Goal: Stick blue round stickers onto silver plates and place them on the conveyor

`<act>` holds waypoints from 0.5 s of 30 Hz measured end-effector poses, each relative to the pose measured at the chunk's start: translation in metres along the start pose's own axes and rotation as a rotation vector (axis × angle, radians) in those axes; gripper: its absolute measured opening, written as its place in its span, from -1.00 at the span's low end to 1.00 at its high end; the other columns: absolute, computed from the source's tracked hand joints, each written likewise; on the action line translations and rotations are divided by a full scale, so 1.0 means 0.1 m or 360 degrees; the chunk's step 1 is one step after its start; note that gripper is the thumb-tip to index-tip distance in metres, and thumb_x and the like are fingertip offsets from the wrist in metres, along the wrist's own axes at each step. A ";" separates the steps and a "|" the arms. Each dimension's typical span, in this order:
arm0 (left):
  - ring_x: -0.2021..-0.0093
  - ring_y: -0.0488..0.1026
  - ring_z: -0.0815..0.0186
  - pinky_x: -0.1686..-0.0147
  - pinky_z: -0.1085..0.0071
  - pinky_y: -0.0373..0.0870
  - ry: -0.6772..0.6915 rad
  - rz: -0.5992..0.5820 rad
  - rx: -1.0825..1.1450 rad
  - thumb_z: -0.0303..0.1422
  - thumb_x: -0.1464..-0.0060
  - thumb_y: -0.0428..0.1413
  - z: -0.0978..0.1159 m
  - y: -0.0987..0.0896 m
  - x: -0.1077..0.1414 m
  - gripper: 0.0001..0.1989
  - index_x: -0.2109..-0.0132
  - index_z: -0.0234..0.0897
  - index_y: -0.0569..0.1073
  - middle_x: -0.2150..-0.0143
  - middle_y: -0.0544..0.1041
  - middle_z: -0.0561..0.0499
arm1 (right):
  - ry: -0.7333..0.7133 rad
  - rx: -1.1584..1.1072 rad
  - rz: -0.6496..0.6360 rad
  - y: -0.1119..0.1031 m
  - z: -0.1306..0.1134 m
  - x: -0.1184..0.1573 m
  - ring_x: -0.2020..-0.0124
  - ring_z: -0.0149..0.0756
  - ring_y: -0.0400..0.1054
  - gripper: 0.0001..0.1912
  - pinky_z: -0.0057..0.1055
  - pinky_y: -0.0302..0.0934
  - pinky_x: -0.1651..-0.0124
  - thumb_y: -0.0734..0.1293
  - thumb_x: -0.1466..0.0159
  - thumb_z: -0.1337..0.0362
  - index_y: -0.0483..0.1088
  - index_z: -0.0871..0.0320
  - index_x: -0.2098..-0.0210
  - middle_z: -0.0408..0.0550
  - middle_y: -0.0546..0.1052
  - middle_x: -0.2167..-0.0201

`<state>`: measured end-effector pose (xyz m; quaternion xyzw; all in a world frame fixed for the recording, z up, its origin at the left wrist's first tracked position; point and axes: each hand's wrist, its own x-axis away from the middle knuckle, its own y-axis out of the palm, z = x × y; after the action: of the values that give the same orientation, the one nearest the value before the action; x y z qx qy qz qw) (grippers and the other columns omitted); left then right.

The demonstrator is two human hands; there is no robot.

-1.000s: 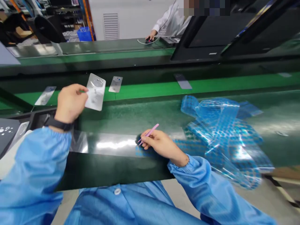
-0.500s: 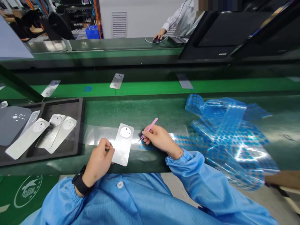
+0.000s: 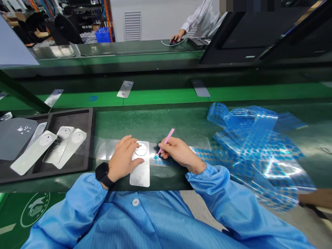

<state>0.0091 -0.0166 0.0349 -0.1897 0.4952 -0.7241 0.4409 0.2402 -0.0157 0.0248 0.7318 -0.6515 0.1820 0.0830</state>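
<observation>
1. Firstly, our left hand (image 3: 123, 159), close in at 12 o'clock: it has gone from gripping the plate's edge to lying spread, its fingers pressing down on the plate (image 3: 140, 176). A black watch (image 3: 102, 172) sits on the wrist.
2. Plate: silver metal, flat, long axis pointing at 12 o'clock, with a round recess at its upper end beneath our fingertips. It now rests on a clear strip (image 3: 107, 154) instead of being held up.
3. Right hand (image 3: 178, 152), just right of the plate: fingers pressed together, pinching pink tweezers (image 3: 167, 140). The tips reach down to a blue dot (image 3: 156, 156) on the strip; we cannot tell whether they grip it.
4. Blue-dotted film (image 3: 251, 155): a crumpled, shiny heap at 3 o'clock, just beside the right hand.
5. Black tray (image 3: 92, 138), at 9 o'clock: it holds spare plates (image 3: 33, 153) and a grey panel (image 3: 15, 138).
6. Green belt (image 3: 166, 95), at 12 o'clock: it carries two more plates (image 3: 125, 89).
7. Co-worker's hand (image 3: 176, 36), far off at 1 o'clock, on a mouse (image 3: 173, 42).
</observation>
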 end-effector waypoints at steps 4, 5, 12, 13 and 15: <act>-0.26 0.22 -0.11 -0.16 -0.13 0.17 0.0041 -0.0132 -0.0083 -0.19 0.12 0.34 -0.07 0.14 -0.01 -0.51 0.06 -0.25 0.42 -0.11 0.47 -0.18 | -0.0051 -0.0062 -0.0009 0.04 -0.08 -0.01 0.69 -0.47 0.33 -0.75 -0.56 0.25 0.59 0.38 -0.19 0.22 0.34 0.20 0.54 -0.15 0.47 0.70; -0.26 0.23 -0.11 -0.16 -0.14 0.17 0.0053 -0.0136 -0.0089 -0.17 0.11 0.34 -0.08 0.16 0.00 -0.50 0.05 -0.25 0.42 -0.11 0.48 -0.18 | -0.0077 -0.0027 0.0009 0.08 -0.12 -0.01 0.68 -0.47 0.34 -0.76 -0.57 0.25 0.59 0.37 -0.21 0.24 0.34 0.20 0.53 -0.15 0.48 0.69; -0.22 0.28 -0.07 -0.12 -0.07 0.22 0.0152 -0.0083 -0.0130 -0.14 0.04 0.29 -0.10 0.20 0.06 -0.57 0.06 -0.23 0.45 -0.11 0.48 -0.17 | -0.0056 0.0293 -0.0004 0.32 -0.33 -0.21 0.66 -0.49 0.36 -0.75 -0.60 0.26 0.61 0.27 -0.30 0.40 0.32 0.19 0.52 -0.16 0.47 0.66; -0.21 0.28 -0.06 -0.11 -0.06 0.23 0.0161 -0.0069 -0.0137 -0.14 0.04 0.29 -0.10 0.20 0.06 -0.57 0.07 -0.24 0.46 -0.11 0.48 -0.17 | -0.0045 0.0308 -0.0027 0.33 -0.32 -0.23 0.66 -0.49 0.35 -0.75 -0.60 0.27 0.61 0.26 -0.30 0.40 0.32 0.19 0.53 -0.16 0.47 0.65; -0.20 0.29 -0.06 -0.10 -0.05 0.24 0.0182 -0.0042 -0.0147 -0.14 0.04 0.29 -0.10 0.22 0.06 -0.58 0.08 -0.25 0.46 -0.10 0.49 -0.17 | -0.0029 0.0327 -0.0057 0.34 -0.30 -0.26 0.67 -0.49 0.35 -0.75 -0.60 0.27 0.61 0.26 -0.31 0.40 0.31 0.19 0.52 -0.16 0.48 0.65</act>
<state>0.0085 -0.0192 0.0106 -0.1745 0.5500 -0.7159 0.3932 0.2002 0.0146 0.0392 0.7496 -0.6170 0.2395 0.0048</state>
